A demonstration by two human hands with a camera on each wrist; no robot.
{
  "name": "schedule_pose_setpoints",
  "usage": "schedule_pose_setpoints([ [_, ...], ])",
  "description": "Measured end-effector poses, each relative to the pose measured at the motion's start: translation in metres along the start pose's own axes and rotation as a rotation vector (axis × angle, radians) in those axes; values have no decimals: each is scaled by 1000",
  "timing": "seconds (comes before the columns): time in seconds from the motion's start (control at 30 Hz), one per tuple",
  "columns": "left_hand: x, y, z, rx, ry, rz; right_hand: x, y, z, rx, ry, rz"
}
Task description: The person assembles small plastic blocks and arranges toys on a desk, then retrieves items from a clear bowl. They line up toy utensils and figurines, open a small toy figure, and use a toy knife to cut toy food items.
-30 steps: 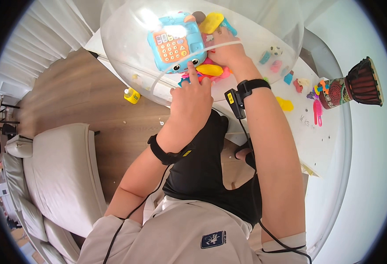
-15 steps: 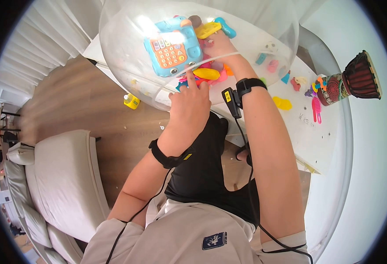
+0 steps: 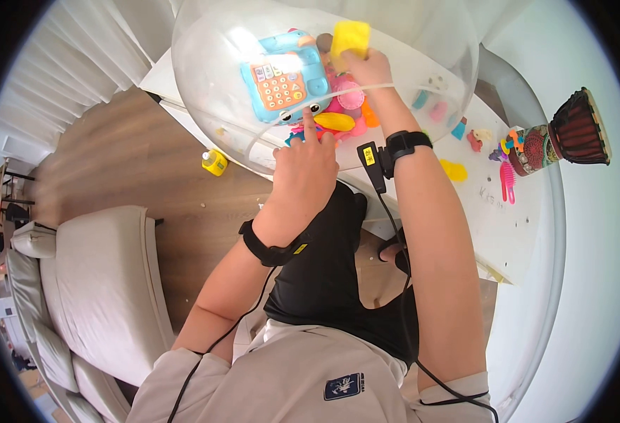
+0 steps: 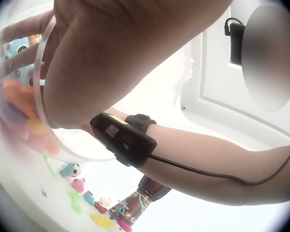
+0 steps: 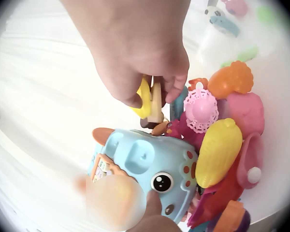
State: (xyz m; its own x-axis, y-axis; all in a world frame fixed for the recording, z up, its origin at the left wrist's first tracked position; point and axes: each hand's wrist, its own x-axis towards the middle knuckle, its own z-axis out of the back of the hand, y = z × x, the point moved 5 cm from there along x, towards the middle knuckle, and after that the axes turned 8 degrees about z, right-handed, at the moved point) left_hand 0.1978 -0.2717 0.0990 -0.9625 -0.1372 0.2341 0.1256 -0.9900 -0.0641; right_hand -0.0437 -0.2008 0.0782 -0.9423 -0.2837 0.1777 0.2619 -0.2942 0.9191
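While the left hand (image 3: 305,169) rests near the front edge of the toy phone (image 3: 280,90), its index finger extended to touch the face beside an eye, the yellow piece (image 3: 351,41) is in the right hand (image 3: 370,69), raised just beyond the phone's far corner. Right grip: nearly closed, thumb and fingers pinching the yellow piece; a beige piece (image 5: 156,102) lies against it in the right wrist view, and whether that too is pinched cannot be told. Left grip: relaxed, fingers fairly straight, nothing held. Judged handling: keep the pinch light but firm near the yellow piece's edge, wrist level, so the beige piece is not dragged or dropped; the left fingertip suits steadying the phone, without pressing its keys. Edges: the rim of the clear container (image 3: 358,89) crosses close to the right wrist, so lift and turn the forearm clear of it. Toys crowd one side of the phone: yellow corn-shaped toy (image 5: 219,152), pink lacy toy (image 5: 201,110), orange toy (image 5: 230,80); a low sweep there would probably knock them. Better room lies on the phone's other side, where the right wrist view shows bare pale surface. Farther out on the table (image 3: 490,236), pink brush (image 3: 509,183) and drum (image 3: 582,131) stand well apart from both hands.
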Motion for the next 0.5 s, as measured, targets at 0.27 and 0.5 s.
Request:
schedule_pose_setpoints([
  [0.27, 0, 4, 1, -24, 67, 5, -27, 35, -7, 659, -113, -320],
  [0.5, 0, 6, 1, -36, 50, -9, -24, 25, -14, 749, 44, -224],
])
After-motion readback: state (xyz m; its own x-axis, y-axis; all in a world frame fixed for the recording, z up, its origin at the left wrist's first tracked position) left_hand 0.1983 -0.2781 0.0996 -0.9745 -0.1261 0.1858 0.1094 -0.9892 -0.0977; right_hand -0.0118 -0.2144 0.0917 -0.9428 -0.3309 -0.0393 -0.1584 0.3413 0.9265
